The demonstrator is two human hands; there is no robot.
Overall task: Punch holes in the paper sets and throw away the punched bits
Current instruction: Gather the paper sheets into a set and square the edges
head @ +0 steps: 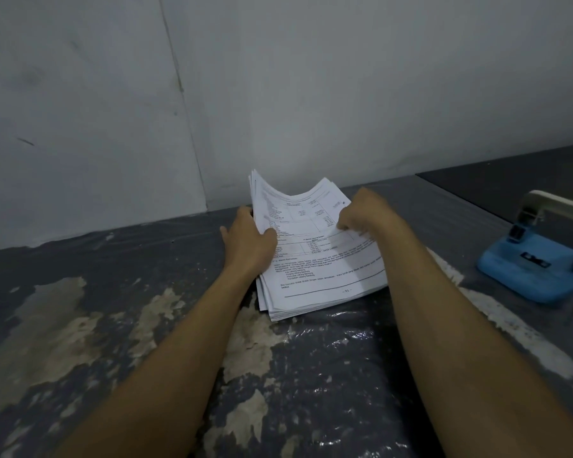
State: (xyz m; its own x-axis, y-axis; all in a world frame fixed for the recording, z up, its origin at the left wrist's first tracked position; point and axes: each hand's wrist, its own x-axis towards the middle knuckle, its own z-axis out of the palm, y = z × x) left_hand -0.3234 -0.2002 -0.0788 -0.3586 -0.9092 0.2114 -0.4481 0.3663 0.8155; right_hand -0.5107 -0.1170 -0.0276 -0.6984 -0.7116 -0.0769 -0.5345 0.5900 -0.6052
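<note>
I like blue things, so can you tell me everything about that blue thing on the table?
It is a hole punch, with a light blue base that looks like plastic, a pale cream lever on grey metal arms, and a dark label on the base. It sits on the worn grey table, at the right edge of the picture, partly cut off. Nothing touches it; both hands are away at the papers.
</note>
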